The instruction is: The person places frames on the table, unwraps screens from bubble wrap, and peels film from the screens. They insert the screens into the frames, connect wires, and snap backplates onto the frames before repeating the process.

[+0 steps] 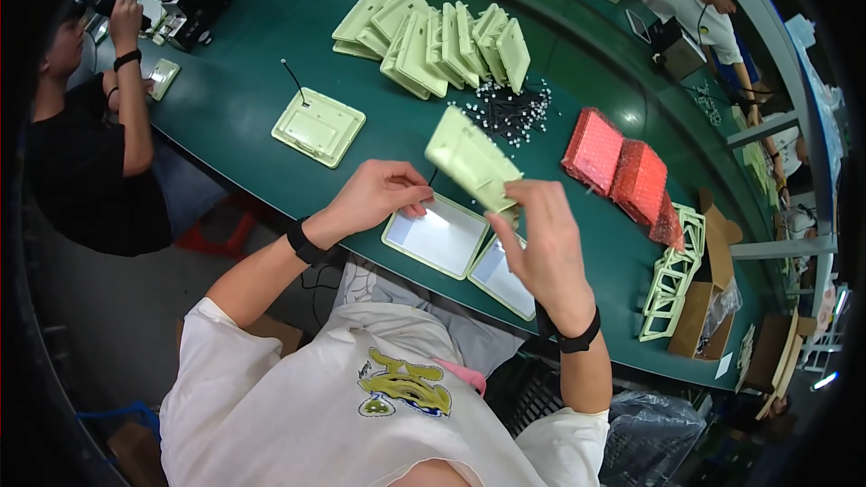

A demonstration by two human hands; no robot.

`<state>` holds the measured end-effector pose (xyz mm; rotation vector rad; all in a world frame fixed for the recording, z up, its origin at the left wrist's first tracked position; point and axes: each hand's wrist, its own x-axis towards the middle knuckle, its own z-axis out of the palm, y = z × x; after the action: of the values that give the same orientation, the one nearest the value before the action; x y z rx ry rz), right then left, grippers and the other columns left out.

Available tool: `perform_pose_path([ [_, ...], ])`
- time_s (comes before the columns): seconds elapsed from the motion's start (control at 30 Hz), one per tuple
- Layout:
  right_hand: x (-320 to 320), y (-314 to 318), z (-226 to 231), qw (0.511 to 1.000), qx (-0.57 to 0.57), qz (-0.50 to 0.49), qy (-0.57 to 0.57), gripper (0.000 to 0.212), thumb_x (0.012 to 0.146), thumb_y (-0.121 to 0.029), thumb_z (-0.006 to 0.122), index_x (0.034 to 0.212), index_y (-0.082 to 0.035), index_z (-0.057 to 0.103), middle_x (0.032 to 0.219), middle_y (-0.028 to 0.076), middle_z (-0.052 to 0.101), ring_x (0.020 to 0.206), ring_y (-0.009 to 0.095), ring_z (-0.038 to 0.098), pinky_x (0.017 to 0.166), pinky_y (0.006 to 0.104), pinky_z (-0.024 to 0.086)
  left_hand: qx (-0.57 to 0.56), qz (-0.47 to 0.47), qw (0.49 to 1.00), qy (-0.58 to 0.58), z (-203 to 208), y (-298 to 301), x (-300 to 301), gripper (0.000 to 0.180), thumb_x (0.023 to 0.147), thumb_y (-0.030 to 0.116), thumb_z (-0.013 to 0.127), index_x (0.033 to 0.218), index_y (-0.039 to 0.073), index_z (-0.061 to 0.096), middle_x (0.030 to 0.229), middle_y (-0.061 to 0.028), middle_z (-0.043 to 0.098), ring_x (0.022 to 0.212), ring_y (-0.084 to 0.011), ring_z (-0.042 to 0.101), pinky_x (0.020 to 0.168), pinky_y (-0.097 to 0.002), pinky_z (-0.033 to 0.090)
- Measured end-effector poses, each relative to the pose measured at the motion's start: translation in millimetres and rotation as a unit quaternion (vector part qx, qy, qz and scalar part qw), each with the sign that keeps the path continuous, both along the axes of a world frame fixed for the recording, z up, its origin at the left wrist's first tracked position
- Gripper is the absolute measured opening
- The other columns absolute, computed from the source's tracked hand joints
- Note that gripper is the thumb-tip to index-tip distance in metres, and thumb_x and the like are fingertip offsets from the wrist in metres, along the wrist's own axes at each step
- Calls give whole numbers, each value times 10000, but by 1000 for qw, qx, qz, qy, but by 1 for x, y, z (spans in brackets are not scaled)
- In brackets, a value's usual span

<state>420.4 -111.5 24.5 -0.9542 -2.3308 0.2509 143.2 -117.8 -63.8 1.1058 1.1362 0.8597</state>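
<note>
**Pale green panel held up over two white-faced trays**

The right hand gripped a pale green plastic panel by its lower corner, thumb and fingers closed on the edge, the panel tilted above the green worktable. The left hand was pinched shut near the panel's lower left side; a thin dark pin or wire seemed to sit in the fingertips, too small to confirm.

Directly below the panel lay two trays with white faces, side by side and touching. Left of the panel a flat green panel with an upright black pin lay apart. Behind the panel stood a leaning row of green panels, with a heap of black white-tipped pins just beside it. Right of the panel sat red bubble-wrap packs, then green frames against a cardboard box. A co-worker's arm was well left of the panel.
</note>
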Motion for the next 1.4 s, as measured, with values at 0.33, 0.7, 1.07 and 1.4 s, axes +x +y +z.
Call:
perform_pose_path([
  [0.33,-5,-22,-12,995,51,22,-88,389,790,-1,846,1118,41,641,1165,163,678,1007,345,648,844,439,556,39,-6,998,41,0,-5,-1,277,1007,-37,678,1276,-58,739,1123,-102,804,969,-138,750,867,-299,612],
  [0.7,-4,-30,-14,990,92,32,-99,397,780,-4,848,1122,39,652,1185,151,687,1008,324,655,813,423,536,71,8,996,49,-3,-4,1,307,1003,-17,691,1300,-89,726,1153,-128,813,1051,-102,728,908,-281,600],
  [1.07,-2,-28,-17,992,61,23,-107,368,804,-10,839,1116,36,650,1165,143,683,997,324,650,823,428,533,41,-4,999,16,-12,-6,-4,298,1002,-29,673,1289,-88,727,1147,-121,813,1056,-104,730,894,-276,595],
  [1.4,5,-5,-29,994,-100,45,-12,325,878,-68,842,1146,9,677,1080,157,693,897,319,664,774,397,545,2,-35,996,84,-14,-1,-21,258,956,31,737,1194,-65,762,1034,-93,797,889,-142,731,798,-276,571],
])
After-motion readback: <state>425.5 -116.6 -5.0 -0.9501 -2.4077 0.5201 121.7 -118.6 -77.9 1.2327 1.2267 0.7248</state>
